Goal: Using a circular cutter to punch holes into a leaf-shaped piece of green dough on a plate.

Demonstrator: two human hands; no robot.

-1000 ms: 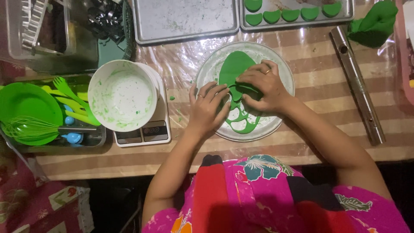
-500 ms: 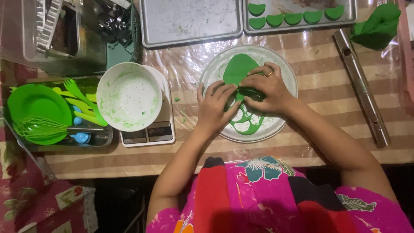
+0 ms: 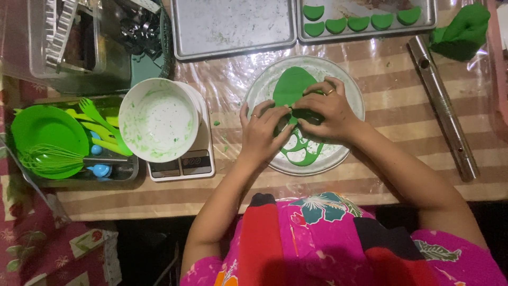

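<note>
A round metal plate point(image 3: 349, 90) lies on the table in front of me, with a sheet of rolled green dough point(image 3: 291, 85) on it. The near part of the dough has several round holes cut out of it. My left hand point(image 3: 263, 130) and my right hand point(image 3: 327, 111) meet over the middle of the plate. Together they pinch a small green dough piece point(image 3: 307, 114) between the fingertips. Both hands wear a ring.
A white bowl point(image 3: 157, 119) smeared green stands on a kitchen scale point(image 3: 182, 164). Left of it a tray holds a green plate point(image 3: 47, 137), a whisk and green utensils. Two baking trays point(image 3: 233, 26) lie behind; the right one holds several folded green half-moons point(image 3: 360, 23). A metal rolling pin point(image 3: 443, 108) and a green dough lump point(image 3: 465, 29) are at right.
My hands have stayed over the plate, and the fingers have closed in tighter around the small dough piece. The view has shifted slightly.
</note>
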